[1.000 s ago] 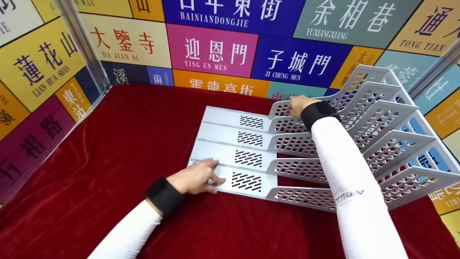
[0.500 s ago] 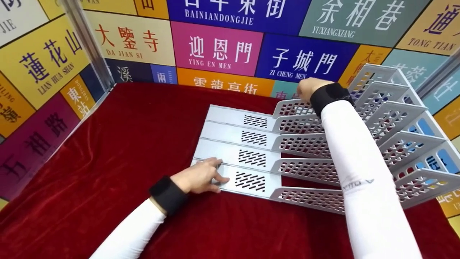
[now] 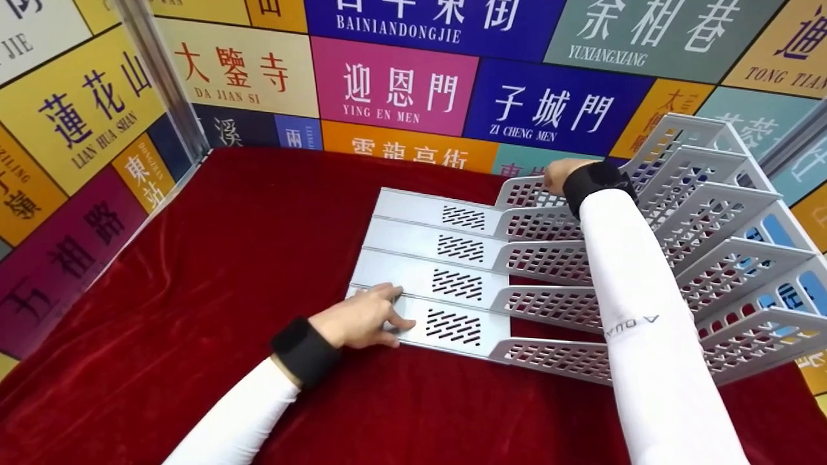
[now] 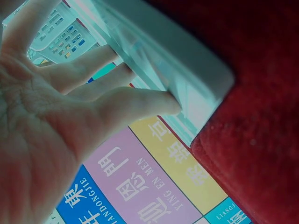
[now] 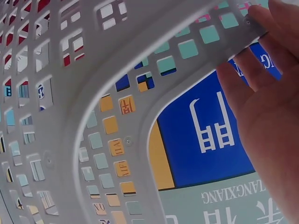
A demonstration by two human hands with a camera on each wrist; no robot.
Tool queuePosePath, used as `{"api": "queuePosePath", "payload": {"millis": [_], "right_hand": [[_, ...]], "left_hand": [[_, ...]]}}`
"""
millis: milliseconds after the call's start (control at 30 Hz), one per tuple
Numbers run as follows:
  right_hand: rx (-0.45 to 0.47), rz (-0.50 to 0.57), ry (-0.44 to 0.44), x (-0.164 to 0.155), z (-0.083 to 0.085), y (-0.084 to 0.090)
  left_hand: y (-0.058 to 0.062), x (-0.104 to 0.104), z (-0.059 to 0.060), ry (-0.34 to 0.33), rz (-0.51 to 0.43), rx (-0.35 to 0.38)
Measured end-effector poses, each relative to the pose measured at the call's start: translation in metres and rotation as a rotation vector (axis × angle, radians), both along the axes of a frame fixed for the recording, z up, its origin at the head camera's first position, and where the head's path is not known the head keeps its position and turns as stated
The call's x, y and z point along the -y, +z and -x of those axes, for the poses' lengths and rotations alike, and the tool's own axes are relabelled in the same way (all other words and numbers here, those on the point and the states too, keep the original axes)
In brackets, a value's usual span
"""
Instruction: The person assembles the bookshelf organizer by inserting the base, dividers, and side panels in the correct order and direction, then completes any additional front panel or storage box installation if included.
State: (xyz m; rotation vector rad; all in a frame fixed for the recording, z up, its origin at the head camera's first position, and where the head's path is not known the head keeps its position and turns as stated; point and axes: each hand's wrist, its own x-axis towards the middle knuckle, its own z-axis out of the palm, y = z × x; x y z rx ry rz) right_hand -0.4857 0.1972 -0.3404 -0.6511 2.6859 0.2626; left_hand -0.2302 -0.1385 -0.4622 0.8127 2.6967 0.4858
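Note:
A grey plastic file rack lies on the red cloth, its perforated dividers standing at the right. Flat slotted base plates extend leftward from it. At the near left end of these plates my left hand rests with fingers spread; the left wrist view shows fingertips against the end plate. My right hand is at the top rim of the farthest side panel. In the right wrist view its fingers pinch that rim, some tips in front of the panel and others hidden behind it.
Behind the rack rises a wall of coloured panels with printed place names. Red velvet cloth covers the surface left of and in front of the rack. A transparent corner post stands at the back left.
My right hand rose off the far panel's rim, then came back down onto it slightly farther right. My left hand keeps its place on the plates. The head view shifted a little.

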Motion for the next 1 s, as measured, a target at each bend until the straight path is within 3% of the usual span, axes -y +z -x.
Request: {"api": "queuePosePath", "payload": {"millis": [300,433,533,733,1000], "right_hand": [[-0.014,-0.005,-0.027,0.01,-0.029,0.018],[-0.028,-0.063,0.004,0.018,-0.036,0.024],[-0.035,-0.105,0.015,0.019,-0.032,0.019],[-0.033,-0.089,-0.011,0.007,-0.002,-0.008],[-0.026,-0.064,-0.031,0.006,-0.001,-0.012]], "left_hand": [[0.001,-0.001,0.001,0.0,0.013,0.012],[0.001,0.0,0.001,0.002,0.009,0.011],[0.0,0.001,0.0,-0.006,0.0,0.002],[-0.002,0.002,0.0,-0.02,-0.011,-0.011],[-0.002,0.001,0.0,0.01,-0.002,0.025]]}}
